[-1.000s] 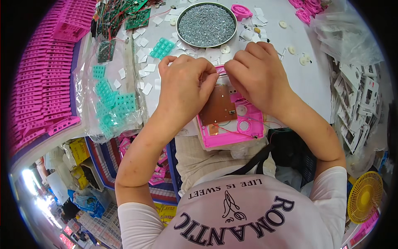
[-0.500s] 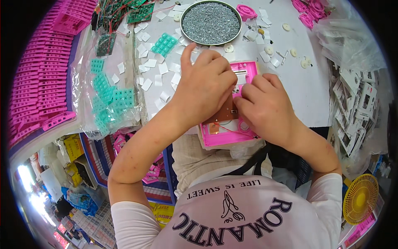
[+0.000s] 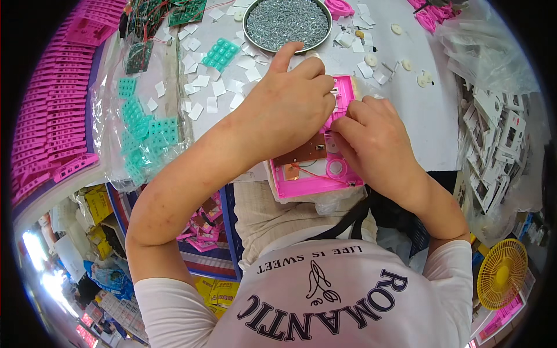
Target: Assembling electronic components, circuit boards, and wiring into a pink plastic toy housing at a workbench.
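Observation:
A pink plastic casing (image 3: pixel 313 187) lies at the near edge of the table, tilted a little. Inside it sit a brown circuit board (image 3: pixel 301 152), a thin red wire and a round pink ring (image 3: pixel 336 168). My left hand (image 3: pixel 296 98) is over the casing's upper left, fingers curled inward and one finger raised toward the tray. Against the casing's right side, my right hand (image 3: pixel 374 130) has its thumb and fingers pinched together close to the left fingertips. Whatever small piece either hand grips is hidden behind the fingers.
A round tray (image 3: pixel 329 29) of small metal screws stands beyond my hands. White paper pieces (image 3: pixel 218 87), teal button pads (image 3: pixel 220 54) and green circuit boards (image 3: pixel 187 13) lie leftward. Stacked pink casings (image 3: pixel 55 104) are far left; white casings (image 3: pixel 507 133) and a yellow fan (image 3: pixel 502 274) are right.
My left hand has shifted up and right over the casing, uncovering more of the ring and right side inside. The right hand stays beside it, still pinched. The whole view has shifted slightly.

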Tool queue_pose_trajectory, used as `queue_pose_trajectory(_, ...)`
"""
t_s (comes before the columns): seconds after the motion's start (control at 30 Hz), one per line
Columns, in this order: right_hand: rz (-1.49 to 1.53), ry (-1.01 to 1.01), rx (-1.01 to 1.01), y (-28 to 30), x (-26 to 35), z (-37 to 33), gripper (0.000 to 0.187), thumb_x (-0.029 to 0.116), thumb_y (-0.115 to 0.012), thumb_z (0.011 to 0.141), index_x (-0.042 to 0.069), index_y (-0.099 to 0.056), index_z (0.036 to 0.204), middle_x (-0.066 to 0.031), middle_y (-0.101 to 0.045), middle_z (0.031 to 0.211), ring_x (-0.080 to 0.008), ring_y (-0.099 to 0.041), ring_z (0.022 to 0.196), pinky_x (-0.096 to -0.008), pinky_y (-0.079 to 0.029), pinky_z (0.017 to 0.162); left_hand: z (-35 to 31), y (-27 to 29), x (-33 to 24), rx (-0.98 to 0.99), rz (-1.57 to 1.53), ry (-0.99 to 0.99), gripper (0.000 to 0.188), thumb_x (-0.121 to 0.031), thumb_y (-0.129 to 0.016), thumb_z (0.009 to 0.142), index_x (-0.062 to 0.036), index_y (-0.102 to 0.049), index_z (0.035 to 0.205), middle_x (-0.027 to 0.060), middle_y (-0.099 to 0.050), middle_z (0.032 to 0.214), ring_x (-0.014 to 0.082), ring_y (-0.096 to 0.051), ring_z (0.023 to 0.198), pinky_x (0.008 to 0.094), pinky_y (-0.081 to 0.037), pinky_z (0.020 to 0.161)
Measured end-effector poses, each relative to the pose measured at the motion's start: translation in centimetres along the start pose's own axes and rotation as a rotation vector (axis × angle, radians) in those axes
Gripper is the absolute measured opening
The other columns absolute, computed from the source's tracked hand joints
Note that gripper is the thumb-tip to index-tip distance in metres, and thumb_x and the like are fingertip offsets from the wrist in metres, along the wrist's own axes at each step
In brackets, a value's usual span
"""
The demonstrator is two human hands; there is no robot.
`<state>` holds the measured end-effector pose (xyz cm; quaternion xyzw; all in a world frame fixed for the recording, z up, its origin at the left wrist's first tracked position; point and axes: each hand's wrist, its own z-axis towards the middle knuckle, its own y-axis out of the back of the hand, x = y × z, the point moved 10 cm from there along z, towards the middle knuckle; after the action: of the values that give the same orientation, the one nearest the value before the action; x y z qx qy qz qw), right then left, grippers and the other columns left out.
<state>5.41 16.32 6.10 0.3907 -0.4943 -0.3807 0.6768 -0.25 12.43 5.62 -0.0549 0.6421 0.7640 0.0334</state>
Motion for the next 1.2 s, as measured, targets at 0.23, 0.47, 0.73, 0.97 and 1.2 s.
queue_pose_trajectory(0.23, -0.109, -0.032, 0.138, -0.3, 0.4, 0.8, 0.010, 0.009, -0.070, 0.075, 0.005, -0.067, 0.084, -0.0090, -0.064, 0.085, -0.0276, -0.062, 0.089, -0.0406, -0.045, 0.081, 0.6, -0.9, -1.2, 0.107, 0.082, -0.058, 0.011, -0.013, -0.060, 0.085, -0.0079, -0.069, 0.087, 0.0026, -0.063, 0.096, 0.0207, -0.056, 0.110, 0.0508, -0.031, 0.117)
queue_pose_trajectory(0.47, -0.182, -0.041, 0.116, 0.1, -0.1, 1.1, 0.011, 0.009, -0.070, 0.077, 0.007, -0.065, 0.087, -0.0073, -0.066, 0.082, -0.0262, -0.064, 0.088, -0.0398, -0.048, 0.079, -0.3, -0.7, 0.6, -0.085, -0.138, 0.109, 0.011, -0.012, -0.071, 0.079, -0.0067, -0.069, 0.088, 0.0048, -0.062, 0.094, 0.0257, -0.057, 0.109, 0.0489, -0.039, 0.104)
queue_pose_trajectory(0.73, 0.176, 0.027, -0.232, -0.3, -2.4, 0.2, 0.016, 0.009, -0.077, 0.079, 0.009, -0.069, 0.092, -0.0040, -0.065, 0.101, -0.0289, -0.056, 0.094, -0.0416, -0.048, 0.083, -0.6, -1.6, 4.6, 0.081, -0.405, 0.459, 0.016, -0.017, -0.081, 0.077, -0.0081, -0.070, 0.084, 0.0099, -0.062, 0.093, 0.0324, -0.063, 0.096, 0.0460, -0.049, 0.082)
queue_pose_trajectory(0.97, 0.250, -0.116, -0.216, -1.1, -3.5, 0.3, 0.014, 0.010, -0.079, 0.078, 0.008, -0.070, 0.089, -0.0054, -0.065, 0.105, -0.0311, -0.053, 0.099, -0.0420, -0.048, 0.086, 0.0, -2.3, 5.1, 0.192, -0.433, 0.465, 0.015, -0.019, -0.081, 0.079, -0.0079, -0.072, 0.085, 0.0133, -0.062, 0.093, 0.0342, -0.064, 0.091, 0.0429, -0.051, 0.080)
queue_pose_trajectory(1.2, 0.233, -0.061, -0.135, -1.3, -3.1, 1.3, 0.010, 0.010, -0.078, 0.078, 0.007, -0.072, 0.085, -0.0044, -0.066, 0.101, -0.0314, -0.055, 0.094, -0.0418, -0.047, 0.082, 0.2, -2.5, 5.2, 0.272, -0.387, 0.431, 0.015, -0.019, -0.078, 0.082, -0.0060, -0.074, 0.089, 0.0140, -0.062, 0.095, 0.0339, -0.064, 0.093, 0.0435, -0.051, 0.081)
